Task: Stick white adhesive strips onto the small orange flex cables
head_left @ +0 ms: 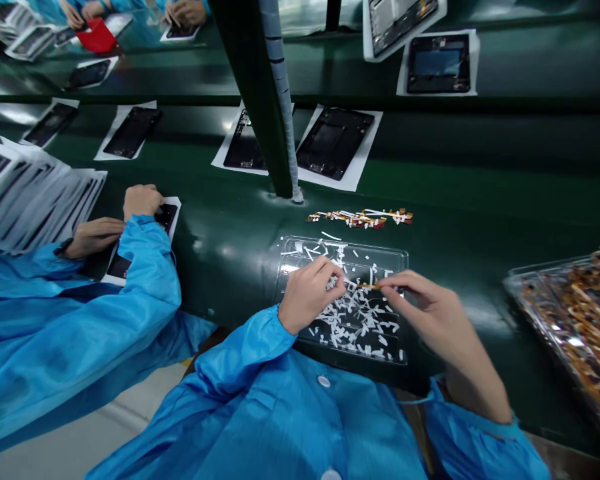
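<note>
Over a clear plastic tray (407,267) strewn with white paper scraps (350,327), both of my hands are at work on a thin orange-brown flex cable (369,287). My right hand (427,303) pinches the cable's right end between thumb and fingertips. At the other end, my left hand (313,290) is closed in a pinch on a narrow white strip (349,283) that meets the cable. Whether strip and cable are still joined is too small to tell. Just beyond the tray lies a row of flex cables (363,218) with white strips.
A clear tray heaped with flex cables (580,313) stands at right. A dark post (260,100) rises ahead. Tablet-like panels (335,143) lie on white sheets along the line. At left, a co-worker's hands (143,200) handle a panel beside stacked sheets (45,200).
</note>
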`<state>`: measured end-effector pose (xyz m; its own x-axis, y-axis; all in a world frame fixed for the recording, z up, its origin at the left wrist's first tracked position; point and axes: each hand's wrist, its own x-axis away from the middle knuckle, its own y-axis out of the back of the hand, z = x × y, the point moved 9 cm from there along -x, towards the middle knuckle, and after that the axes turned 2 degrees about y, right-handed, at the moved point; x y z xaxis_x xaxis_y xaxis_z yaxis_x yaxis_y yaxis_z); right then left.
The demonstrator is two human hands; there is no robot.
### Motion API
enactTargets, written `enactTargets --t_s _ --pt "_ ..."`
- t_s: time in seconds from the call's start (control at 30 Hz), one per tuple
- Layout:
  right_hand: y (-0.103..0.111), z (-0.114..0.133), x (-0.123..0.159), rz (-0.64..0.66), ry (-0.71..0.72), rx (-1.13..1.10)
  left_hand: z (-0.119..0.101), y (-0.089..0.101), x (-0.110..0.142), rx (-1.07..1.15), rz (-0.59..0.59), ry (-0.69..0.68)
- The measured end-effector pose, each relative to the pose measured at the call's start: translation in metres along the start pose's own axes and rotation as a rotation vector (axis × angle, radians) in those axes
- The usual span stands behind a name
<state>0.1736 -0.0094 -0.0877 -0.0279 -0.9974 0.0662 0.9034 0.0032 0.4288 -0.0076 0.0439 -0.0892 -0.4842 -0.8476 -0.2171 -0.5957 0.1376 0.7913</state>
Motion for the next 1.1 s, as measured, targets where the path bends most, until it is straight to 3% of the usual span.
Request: enactTargets --t_s 0.1,0.2,0.33,0.43,0.63,0.83,0.97,1.1 --pt "0.027 -0.007 0.009 -0.016 -0.062 -0.078 0.019 -0.001 0.002 -0.073 0.043 0.061" --pt "0.033 -0.002 0.011 0.016 -0.072 -0.007 0.022 0.006 -0.003 0.017 0.05 0.101" --pt "0.009 0.018 -0.001 0.097 0.043 0.069 -0.012 0.005 -0.016 0.45 0.186 0.0" --pt "-0.008 0.03 -0.007 0.136 0.146 0.135 -0.038 0.002 -0.02 0.617 0.287 -0.098" --pt "-0.002 0.048 0.0 -0.002 0.291 0.3 -0.022 0.0 -0.019 0.582 0.16 0.047" --pt "-0.003 0.054 0.002 -0.051 0.327 0.423 -0.023 0.004 -0.018 0.556 0.102 0.021" --pt "-0.012 0.06 0.003 -0.089 0.445 0.558 -0.017 -0.001 -0.017 0.592 0.104 0.09" --pt "-0.018 0.074 0.009 -0.258 0.585 0.789 -0.001 -0.017 -0.014 0.738 0.179 0.268"
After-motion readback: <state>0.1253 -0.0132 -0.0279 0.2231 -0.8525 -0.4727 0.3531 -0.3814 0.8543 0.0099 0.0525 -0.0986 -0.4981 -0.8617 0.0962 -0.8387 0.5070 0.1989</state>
